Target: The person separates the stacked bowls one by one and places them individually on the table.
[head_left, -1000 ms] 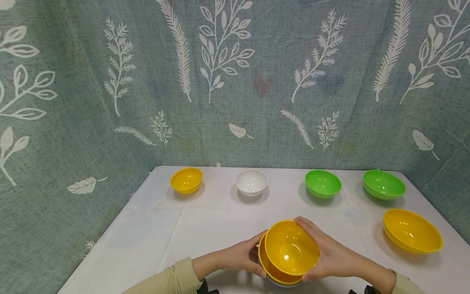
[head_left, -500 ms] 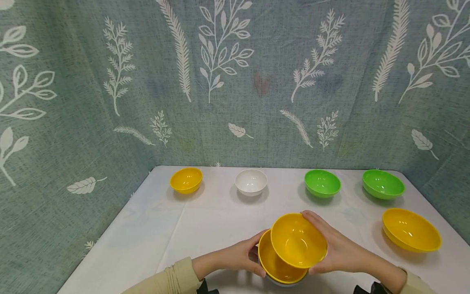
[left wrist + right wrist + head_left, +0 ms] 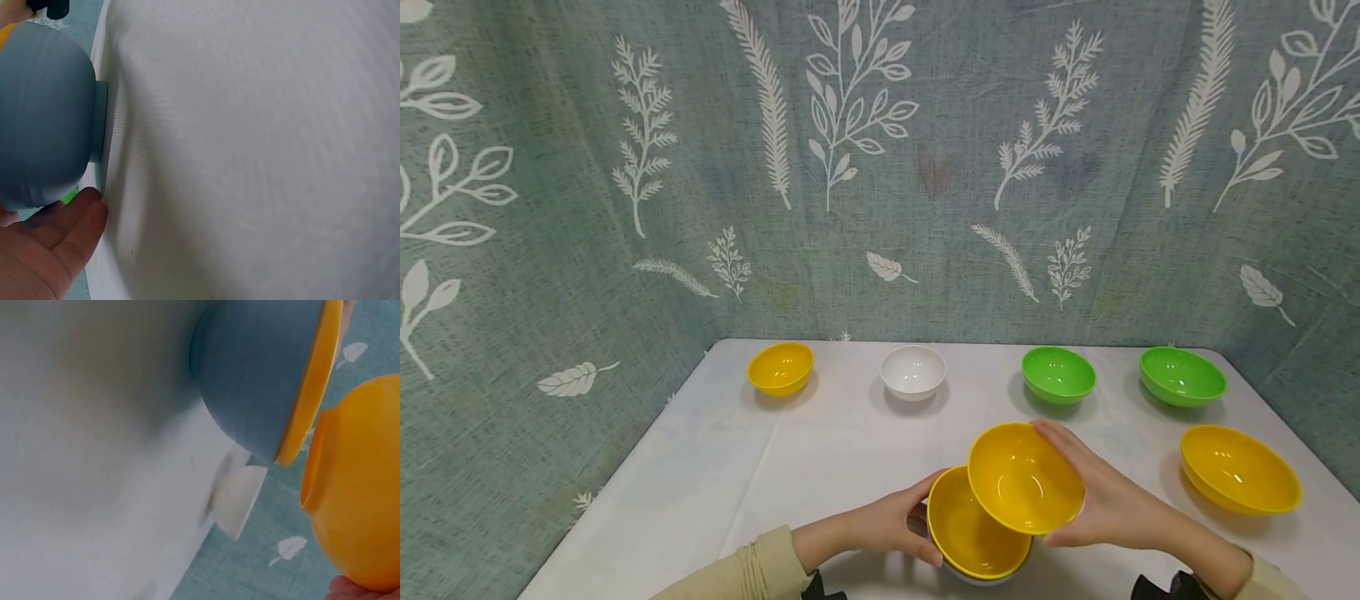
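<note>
My right hand (image 3: 1108,500) grips a yellow bowl (image 3: 1026,479) by its right side, thumb near the front and fingers at the back rim. This bowl is tilted and held up above a stack, overlapping its right edge in the head view. In the right wrist view the raised yellow bowl (image 3: 362,487) is apart from the stack. Below it, another yellow bowl (image 3: 973,533) sits nested inside a blue-grey bowl (image 3: 47,119) on the table. My left hand (image 3: 891,525) holds the stack's left side between thumb and fingers.
Along the table's back edge stand a small yellow bowl (image 3: 781,369), a white bowl (image 3: 913,373) and two green bowls (image 3: 1059,375). A wide yellow bowl (image 3: 1240,471) is at the right. A leaf-patterned curtain (image 3: 880,167) hangs behind the white-covered table (image 3: 820,450).
My right hand has lifted the upper yellow bowl up and to the right, out of the stack, uncovering more of the lower yellow bowl. The left hand has stayed put.
</note>
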Motion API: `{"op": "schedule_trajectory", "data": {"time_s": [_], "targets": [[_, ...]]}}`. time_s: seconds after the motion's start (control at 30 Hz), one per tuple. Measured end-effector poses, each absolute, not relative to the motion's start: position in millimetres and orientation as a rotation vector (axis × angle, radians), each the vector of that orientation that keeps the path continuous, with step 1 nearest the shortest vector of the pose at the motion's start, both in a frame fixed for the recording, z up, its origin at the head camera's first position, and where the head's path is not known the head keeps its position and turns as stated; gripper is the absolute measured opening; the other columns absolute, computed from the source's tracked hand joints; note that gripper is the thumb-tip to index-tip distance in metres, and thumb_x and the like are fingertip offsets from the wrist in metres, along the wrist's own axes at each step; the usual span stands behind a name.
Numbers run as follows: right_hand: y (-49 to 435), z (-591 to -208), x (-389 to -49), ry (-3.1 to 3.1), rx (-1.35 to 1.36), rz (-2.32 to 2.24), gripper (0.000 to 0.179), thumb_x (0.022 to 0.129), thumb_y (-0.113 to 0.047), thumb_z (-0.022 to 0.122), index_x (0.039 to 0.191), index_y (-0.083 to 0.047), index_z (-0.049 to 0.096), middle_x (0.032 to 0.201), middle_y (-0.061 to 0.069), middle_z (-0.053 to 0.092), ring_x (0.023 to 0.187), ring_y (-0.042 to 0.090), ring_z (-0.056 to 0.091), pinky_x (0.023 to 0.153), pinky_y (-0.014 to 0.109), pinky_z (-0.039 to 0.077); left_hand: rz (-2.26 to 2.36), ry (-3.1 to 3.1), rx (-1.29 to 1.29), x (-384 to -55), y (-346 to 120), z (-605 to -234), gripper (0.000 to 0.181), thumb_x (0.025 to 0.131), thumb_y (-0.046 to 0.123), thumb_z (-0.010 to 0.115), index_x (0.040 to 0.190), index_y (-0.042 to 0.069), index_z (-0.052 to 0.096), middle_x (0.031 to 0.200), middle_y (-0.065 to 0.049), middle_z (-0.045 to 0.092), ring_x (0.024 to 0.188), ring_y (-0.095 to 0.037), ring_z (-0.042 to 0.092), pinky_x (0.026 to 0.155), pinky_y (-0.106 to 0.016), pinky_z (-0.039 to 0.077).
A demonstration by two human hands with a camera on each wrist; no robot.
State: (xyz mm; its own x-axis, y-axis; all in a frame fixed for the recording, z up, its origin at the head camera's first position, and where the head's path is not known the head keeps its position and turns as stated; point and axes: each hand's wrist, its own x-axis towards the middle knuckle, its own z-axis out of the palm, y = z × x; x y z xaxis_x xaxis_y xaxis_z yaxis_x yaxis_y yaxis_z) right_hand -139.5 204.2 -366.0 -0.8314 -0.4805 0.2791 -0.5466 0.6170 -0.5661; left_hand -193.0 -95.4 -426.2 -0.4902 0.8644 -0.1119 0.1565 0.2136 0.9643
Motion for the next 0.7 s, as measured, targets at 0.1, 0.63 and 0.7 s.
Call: {"op": "schedule_trajectory", "data": {"time_s": [0.1, 0.63, 0.7], "targets": [[207.9, -365.7, -140.1, -2.737, 0.836, 1.006, 0.111, 0.058, -0.040, 0.084, 0.144, -0.009, 0.022, 0.146, 0.016, 0.026, 0.129, 0.014, 0.031, 0.099, 0.029, 0.035, 1.322, 1.803, 0.938, -192.9, -95.2, -426.7, 0.086, 0.080, 0.033, 0.069, 0.146, 0.029, 0.014, 0.142, -0.002, 0.035, 0.105, -0.006, 0.055, 0.088, -0.021, 0.046], [228.6, -368.0, -145.0, -2.729, 0.715, 1.057, 0.111, 0.060, -0.034, 0.084, 0.145, -0.009, 0.019, 0.146, 0.021, 0.023, 0.127, 0.020, 0.029, 0.091, -0.001, 0.012, 1.325, 1.809, 0.905, -193.3, -95.5, -428.0, 0.088, 0.079, 0.030, 0.071, 0.147, 0.024, 0.015, 0.136, -0.001, 0.040, 0.098, -0.006, 0.057, 0.085, -0.021, 0.048], [231.0, -368.8, -145.8, -2.737, 0.707, 1.064, 0.111, 0.060, -0.032, 0.084, 0.146, -0.009, 0.017, 0.147, 0.021, 0.021, 0.129, 0.018, 0.027, 0.090, -0.001, 0.012, 1.327, 1.809, 0.902, -193.4, -95.5, -428.1, 0.089, 0.078, 0.030, 0.071, 0.147, 0.023, 0.015, 0.136, -0.002, 0.040, 0.098, -0.006, 0.057, 0.085, -0.021, 0.048]]}}
